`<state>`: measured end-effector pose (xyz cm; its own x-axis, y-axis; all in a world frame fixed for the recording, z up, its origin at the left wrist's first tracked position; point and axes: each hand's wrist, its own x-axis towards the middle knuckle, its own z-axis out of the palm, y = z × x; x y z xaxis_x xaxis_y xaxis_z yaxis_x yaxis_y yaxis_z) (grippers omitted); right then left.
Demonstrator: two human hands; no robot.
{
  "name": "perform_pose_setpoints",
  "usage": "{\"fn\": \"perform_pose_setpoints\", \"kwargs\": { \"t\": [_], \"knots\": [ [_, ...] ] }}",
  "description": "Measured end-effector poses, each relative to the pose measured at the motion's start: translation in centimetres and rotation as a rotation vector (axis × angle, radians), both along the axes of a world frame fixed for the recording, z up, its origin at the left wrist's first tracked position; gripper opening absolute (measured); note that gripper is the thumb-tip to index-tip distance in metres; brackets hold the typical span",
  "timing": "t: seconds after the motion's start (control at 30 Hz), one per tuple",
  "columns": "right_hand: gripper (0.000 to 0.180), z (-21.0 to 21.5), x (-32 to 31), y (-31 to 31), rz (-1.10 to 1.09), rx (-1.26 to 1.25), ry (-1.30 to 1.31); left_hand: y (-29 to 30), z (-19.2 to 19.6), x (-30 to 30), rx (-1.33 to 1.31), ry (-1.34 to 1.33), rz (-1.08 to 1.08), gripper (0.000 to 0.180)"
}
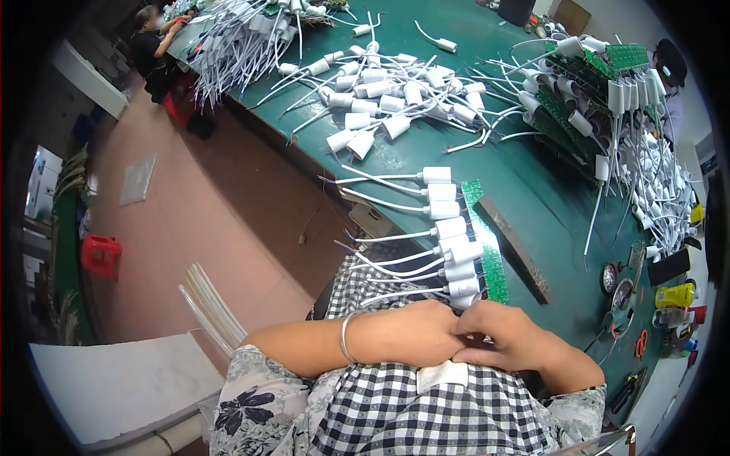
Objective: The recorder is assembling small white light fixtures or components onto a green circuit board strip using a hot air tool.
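Note:
My left hand (433, 332) and my right hand (503, 334) meet in front of my checked apron (411, 410), close to the table's near edge. The right hand's fingers and thumb curl against the left hand; whatever lies between them is hidden. My left fingers are covered from sight. Just beyond the hands, several white cylindrical sockets (449, 228) with white cords lie in a row, cords pointing left. Their right ends sit along a green circuit board strip (493, 262). A dark flat bar (513, 249) lies slanted beside the strip.
Loose corded sockets (380, 95) are heaped on the green table (395, 156). Stacked boards with sockets (582, 114) stand at the right, a bundle (247, 45) at the far left. A solder reel (622, 295) and orange-handled scissors (641, 344) lie at right. Another person (148, 53) works far left.

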<state>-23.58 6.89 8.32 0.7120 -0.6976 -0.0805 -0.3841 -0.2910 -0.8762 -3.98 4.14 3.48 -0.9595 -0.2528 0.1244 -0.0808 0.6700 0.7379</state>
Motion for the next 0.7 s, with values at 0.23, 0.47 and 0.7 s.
{"fn": "perform_pose_setpoints", "kwargs": {
  "t": [0.23, 0.47, 0.7],
  "knots": [
    [0.043, -1.8, -0.1, 0.3, 0.04, -0.305, -0.143, -0.4, -0.7, -0.5, -0.026, -0.21, -0.116, 0.017],
    [0.051, -2.1, -0.9, 1.3, -0.055, -0.056, -0.096, -0.3, 2.7, -1.9, 0.683, -0.412, 0.189, 0.027],
    [0.055, -4.6, -1.8, 4.6, -0.191, -0.339, -0.291, -0.6, 1.1, -3.9, 0.323, -0.397, -0.099, 0.032]
  ]
}}
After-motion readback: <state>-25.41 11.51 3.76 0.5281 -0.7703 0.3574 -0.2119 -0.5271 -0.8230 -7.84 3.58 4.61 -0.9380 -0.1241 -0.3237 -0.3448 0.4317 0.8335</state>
